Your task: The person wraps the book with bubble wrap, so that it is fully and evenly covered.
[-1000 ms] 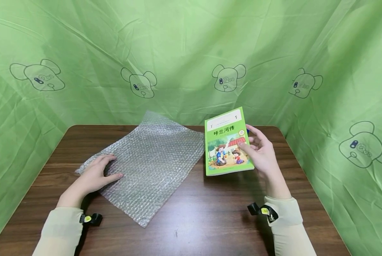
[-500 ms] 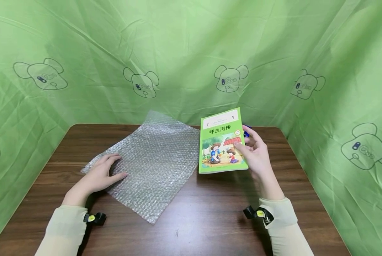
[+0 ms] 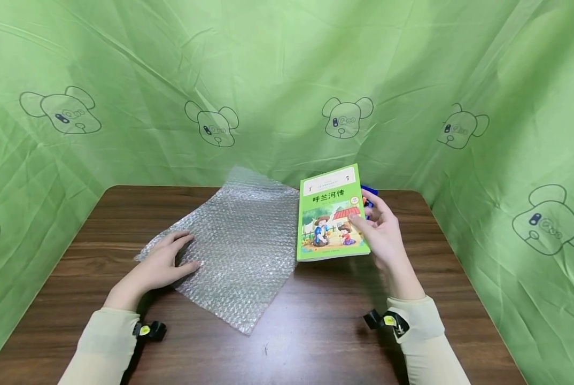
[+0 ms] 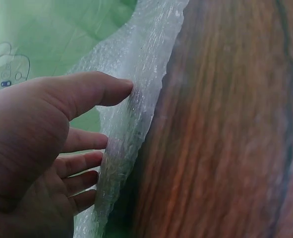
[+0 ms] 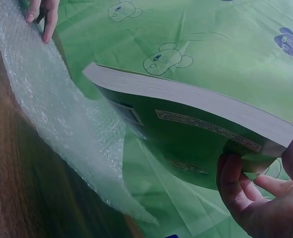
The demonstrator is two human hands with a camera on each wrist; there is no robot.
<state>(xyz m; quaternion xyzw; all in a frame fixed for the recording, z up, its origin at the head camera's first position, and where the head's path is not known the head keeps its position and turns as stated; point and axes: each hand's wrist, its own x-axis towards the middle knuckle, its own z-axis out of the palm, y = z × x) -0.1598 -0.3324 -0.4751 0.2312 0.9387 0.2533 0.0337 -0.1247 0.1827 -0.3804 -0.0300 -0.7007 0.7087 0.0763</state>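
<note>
A green paperback book (image 3: 332,214) with a picture of two figures in hats on its cover is held at its right edge by my right hand (image 3: 385,235), thumb on the front and fingers behind. In the right wrist view the book (image 5: 186,124) shows its page edges and back cover, raised and tilted. My left hand (image 3: 159,264) rests with spread fingers on the left part of a bubble wrap sheet (image 3: 248,246). The left wrist view has the thumb and fingertips of the left hand (image 4: 52,134) touching the bubble wrap (image 4: 146,94), fingers relaxed.
Behind the right hand, a blue object (image 3: 370,190) is mostly hidden by the book and fingers. Everything lies on a dark wooden table (image 3: 316,342). A green curtain (image 3: 277,80) with printed bear heads hangs at the back and sides.
My left hand and the bubble wrap have slid to the right. My right hand has carried the book a little to the left, and more of the blue object shows behind it.
</note>
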